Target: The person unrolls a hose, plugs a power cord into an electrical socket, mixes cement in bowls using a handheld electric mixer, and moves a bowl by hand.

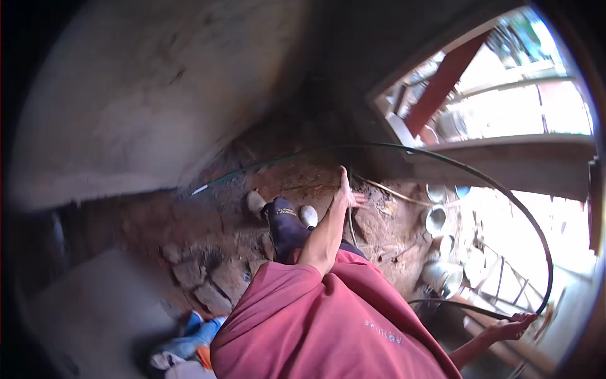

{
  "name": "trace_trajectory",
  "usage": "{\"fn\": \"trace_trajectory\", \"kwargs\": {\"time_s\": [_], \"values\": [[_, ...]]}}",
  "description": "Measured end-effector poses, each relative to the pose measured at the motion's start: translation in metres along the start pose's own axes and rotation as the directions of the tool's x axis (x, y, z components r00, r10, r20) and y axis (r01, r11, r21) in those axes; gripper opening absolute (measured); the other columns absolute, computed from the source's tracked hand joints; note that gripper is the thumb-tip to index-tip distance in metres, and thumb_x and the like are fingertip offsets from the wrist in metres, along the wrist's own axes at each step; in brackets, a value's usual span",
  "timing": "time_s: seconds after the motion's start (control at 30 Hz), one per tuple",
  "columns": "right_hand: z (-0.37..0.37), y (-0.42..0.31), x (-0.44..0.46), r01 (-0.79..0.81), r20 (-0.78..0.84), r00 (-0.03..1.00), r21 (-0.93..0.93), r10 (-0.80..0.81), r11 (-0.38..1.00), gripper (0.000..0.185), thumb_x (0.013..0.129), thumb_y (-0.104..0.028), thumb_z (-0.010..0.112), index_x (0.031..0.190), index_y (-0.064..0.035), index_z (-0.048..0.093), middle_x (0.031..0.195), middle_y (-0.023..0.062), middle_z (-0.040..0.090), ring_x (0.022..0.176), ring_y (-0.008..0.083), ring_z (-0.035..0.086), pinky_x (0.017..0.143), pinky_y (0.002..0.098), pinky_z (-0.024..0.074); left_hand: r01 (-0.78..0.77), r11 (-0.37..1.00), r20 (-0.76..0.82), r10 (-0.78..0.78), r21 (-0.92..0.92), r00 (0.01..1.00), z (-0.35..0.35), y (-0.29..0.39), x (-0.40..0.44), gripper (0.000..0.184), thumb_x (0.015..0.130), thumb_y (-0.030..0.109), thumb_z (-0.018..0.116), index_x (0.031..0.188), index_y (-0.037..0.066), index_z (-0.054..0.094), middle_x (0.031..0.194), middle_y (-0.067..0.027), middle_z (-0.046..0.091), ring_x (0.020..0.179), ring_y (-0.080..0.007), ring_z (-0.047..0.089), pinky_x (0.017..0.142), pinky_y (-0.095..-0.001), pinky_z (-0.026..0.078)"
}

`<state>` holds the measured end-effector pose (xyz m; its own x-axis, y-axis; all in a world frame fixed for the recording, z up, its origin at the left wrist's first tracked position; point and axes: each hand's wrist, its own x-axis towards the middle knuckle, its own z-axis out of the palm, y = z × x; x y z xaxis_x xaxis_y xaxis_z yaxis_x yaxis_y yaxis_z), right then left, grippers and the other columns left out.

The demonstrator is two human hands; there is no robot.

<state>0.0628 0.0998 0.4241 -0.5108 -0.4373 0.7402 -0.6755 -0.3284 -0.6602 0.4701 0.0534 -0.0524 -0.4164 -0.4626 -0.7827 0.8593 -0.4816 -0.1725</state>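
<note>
My right hand (516,326), at the lower right, has its fingers wrapped round a long dark cable (529,221). From that hand the cable arches up and over to the left, thinning to a greenish length with a white tip (199,189). Another stretch of it runs left from the hand beside my shirt. My left hand (348,192) reaches forward over the ground with fingers spread and nothing in it. It is beneath the cable's arc, apart from it. My red shirt (328,322), dark trousers (287,230) and light shoes (308,216) show below.
Several metal pots (435,220) stand on the ground at right. Stones (211,297) lie over the reddish soil. A thin stick (394,191) lies beyond my left hand. Bundled clothes (189,344) are at lower left. A pale wall (145,101) and a framed opening (499,95) rise ahead.
</note>
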Motion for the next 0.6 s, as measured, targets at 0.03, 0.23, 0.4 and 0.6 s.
{"fn": "trace_trajectory", "kwargs": {"time_s": [0.03, 0.23, 0.4, 0.6], "values": [[-0.011, -0.025, -0.002, -0.176, -0.077, 0.980, 0.071, 0.181, 0.982, 0.045, 0.092, -0.031, 0.057, 0.060, -0.0177, 0.029, 0.059, -0.0067, 0.019, 0.051, 0.0055, 0.018, 0.048, 0.0269, 0.0136, -0.015, 0.998, 0.030, 0.017, -0.057, 0.999, 0.017, -0.005, -0.003, 0.145, 0.044, 0.094, 0.049, 0.144, 0.010, -0.015, 0.146, -0.0303, 0.011, 0.131, -0.0493, 0.024, 0.091, -0.0739, 0.026], [-0.115, -0.066, -0.005, -0.037, -0.231, 0.968, 0.258, 0.099, 0.965, 0.044, 0.093, -0.031, 0.055, 0.063, -0.0150, 0.027, 0.062, -0.0052, 0.016, 0.050, 0.0063, 0.015, 0.047, 0.0263, 0.0117, 0.238, 0.919, -0.019, -0.245, 0.315, 0.969, 0.095, -0.051, 0.014, 0.146, 0.040, 0.094, 0.050, 0.146, 0.008, -0.001, 0.148, -0.0276, 0.010, 0.135, -0.0449, 0.015, 0.097, -0.0704, 0.024], [-0.209, -0.112, -0.048, -0.027, -0.359, 0.929, 0.175, 0.090, 0.984, 0.041, 0.094, -0.026, 0.052, 0.063, -0.0159, 0.028, 0.058, -0.0059, 0.016, 0.048, 0.0046, 0.018, 0.045, 0.0238, 0.0150, 0.196, 0.981, 0.078, -0.194, -0.012, 0.978, 0.122, -0.090, -0.005, 0.072, 0.089, 0.058, 0.038, 0.135, 0.004, 0.033, 0.140, -0.0270, 0.027, 0.129, -0.0461, 0.027, 0.099, -0.0694, 0.024], [-0.285, -0.185, -0.140, -0.064, -0.599, 0.794, 0.090, 0.105, 0.994, 0.030, 0.090, -0.034, 0.059, 0.074, -0.0092, 0.051, 0.055, -0.0066, 0.027, 0.048, 0.0045, 0.024, 0.046, 0.0218, 0.0189, 0.312, 0.677, -0.305, -0.135, 0.666, 0.943, 0.074, -0.108, 0.013, 0.067, 0.075, 0.070, 0.047, 0.102, 0.009, 0.053, 0.089, -0.0092, 0.047, 0.083, -0.0284, 0.052, 0.081, -0.0541, 0.044]]}}
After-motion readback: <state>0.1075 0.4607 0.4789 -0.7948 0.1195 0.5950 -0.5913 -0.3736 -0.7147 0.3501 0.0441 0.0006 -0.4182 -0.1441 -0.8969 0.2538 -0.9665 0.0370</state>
